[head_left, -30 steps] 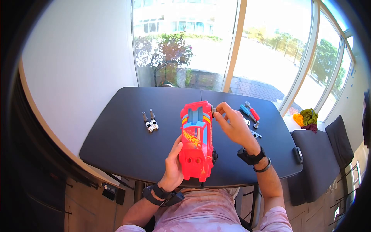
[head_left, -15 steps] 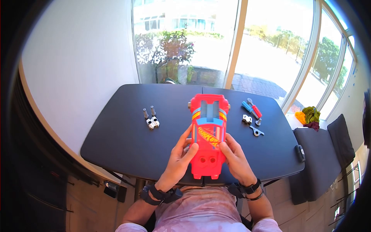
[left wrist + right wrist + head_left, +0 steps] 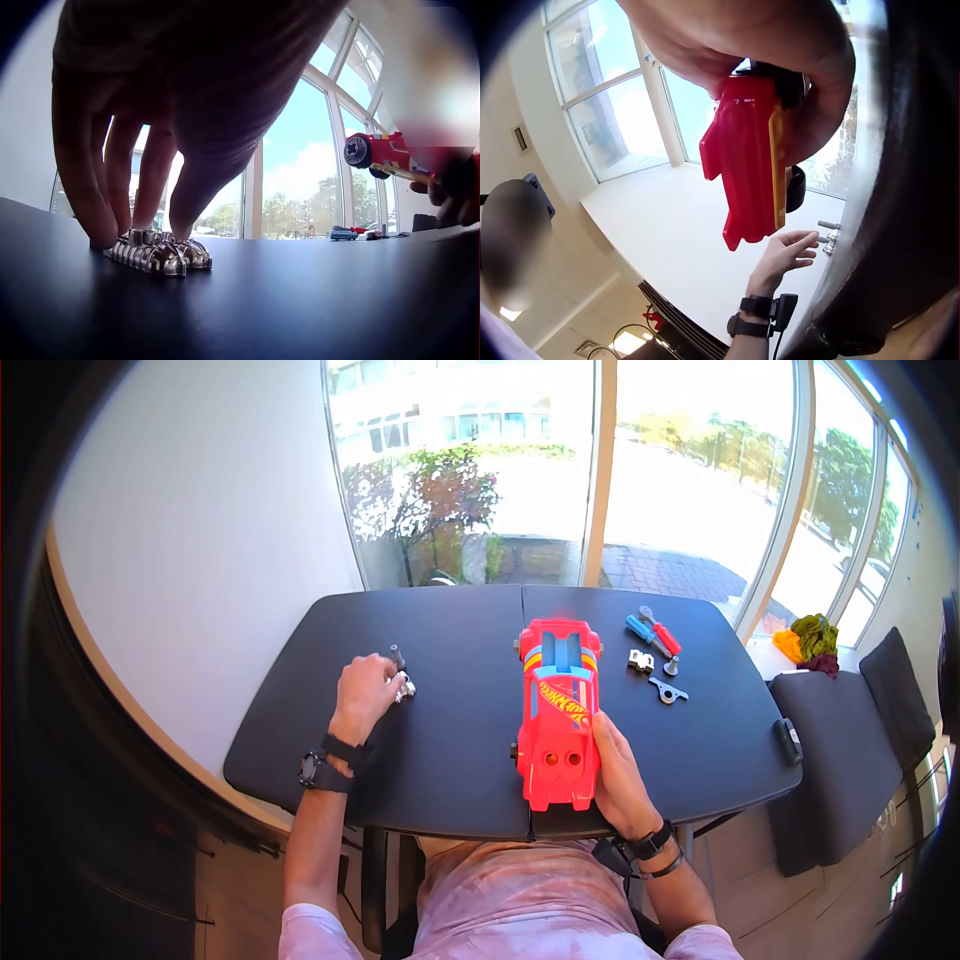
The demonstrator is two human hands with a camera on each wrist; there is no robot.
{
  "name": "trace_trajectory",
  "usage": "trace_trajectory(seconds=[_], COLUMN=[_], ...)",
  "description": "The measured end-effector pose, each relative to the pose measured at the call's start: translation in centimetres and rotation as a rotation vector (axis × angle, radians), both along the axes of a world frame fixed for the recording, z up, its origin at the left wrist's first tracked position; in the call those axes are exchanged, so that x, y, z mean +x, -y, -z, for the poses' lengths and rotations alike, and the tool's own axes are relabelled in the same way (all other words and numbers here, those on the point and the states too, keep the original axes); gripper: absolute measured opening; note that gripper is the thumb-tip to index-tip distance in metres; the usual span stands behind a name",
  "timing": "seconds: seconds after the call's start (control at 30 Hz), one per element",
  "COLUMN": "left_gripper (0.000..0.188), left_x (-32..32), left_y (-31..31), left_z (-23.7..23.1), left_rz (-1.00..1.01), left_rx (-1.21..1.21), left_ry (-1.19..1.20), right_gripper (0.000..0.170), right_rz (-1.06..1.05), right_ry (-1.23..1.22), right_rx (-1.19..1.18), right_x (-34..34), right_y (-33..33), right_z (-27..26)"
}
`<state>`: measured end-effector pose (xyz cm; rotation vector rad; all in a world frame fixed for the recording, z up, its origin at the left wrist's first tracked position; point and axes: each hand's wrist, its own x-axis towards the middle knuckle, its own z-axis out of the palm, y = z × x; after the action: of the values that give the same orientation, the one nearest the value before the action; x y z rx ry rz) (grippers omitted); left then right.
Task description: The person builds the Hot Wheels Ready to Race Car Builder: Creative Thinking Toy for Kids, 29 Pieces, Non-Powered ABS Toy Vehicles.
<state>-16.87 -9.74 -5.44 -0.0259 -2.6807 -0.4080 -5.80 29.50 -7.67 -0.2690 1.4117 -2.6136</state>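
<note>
We see the red toy car (image 3: 560, 780) in the air above the worktop (image 3: 450, 760), gripped along its right side by our right hand (image 3: 625, 790), thumb on top. Its long axis runs away from us, the blue-grey recess (image 3: 560, 652) pointing to the windows beyond the hands and the two round holes (image 3: 563, 759) at the near end.

Our left hand (image 3: 365, 695) is well apart from the car, over the silver engine piece (image 3: 154, 255) on the worktop. From the left wrist we see bent fingers and thumb standing around that piece; whether they pinch it, we cannot tell. The head view mostly hides it behind the hand. The left wrist also shows a wheel (image 3: 358, 151) of the car face on, only a dark sliver from above. From the right wrist we make out two grey bolts (image 3: 828, 224) by the left fingertips, where the head view gives us one.

Beyond our right hand, to its right, lie a blue tool (image 3: 642, 630), a red tool (image 3: 664, 638), a white block (image 3: 641, 660), another bolt (image 3: 672, 666) and a grey lever (image 3: 667, 691). The car stands between these and our left hand
</note>
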Motion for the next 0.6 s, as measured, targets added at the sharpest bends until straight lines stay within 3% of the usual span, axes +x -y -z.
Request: trace_trajectory(seconds=[0.17, 0.37, 0.47, 0.53, 0.6], left_gripper=[0.022, 0.021, 0.018, 0.017, 0.017], left_x=[-0.9, 1.9, 6.2, 9.8, 13.5], left_y=[0.7, -1.3, -5.9, -9.2, -12.4], left_z=[1.3, -1.2, -4.5, -6.1, -7.8], left_rz=[-0.053, 0.035, 0.210, 0.434, 0.579], left_rx=[-0.015, 0.169, 0.387, 0.501, 0.444], left_ry=[0.091, 0.051, -0.063, -0.121, -0.063], right_gripper=[0.056, 0.056, 0.056, 0.056, 0.055], right_rz=[0.036, 0.040, 0.049, 0.046, 0.046], right_ry=[-0.006, -0.006, -0.023, -0.042, -0.035], right_rx=[0.020, 0.018, 0.024, 0.033, 0.027], right_x=[-0.1, -0.3, -0.1, -0.1, -0.2], right_y=[-0.2, -0.2, -0.1, -0.1, -0.1], right_z=[0.3, 0.4, 0.3, 0.3, 0.6])
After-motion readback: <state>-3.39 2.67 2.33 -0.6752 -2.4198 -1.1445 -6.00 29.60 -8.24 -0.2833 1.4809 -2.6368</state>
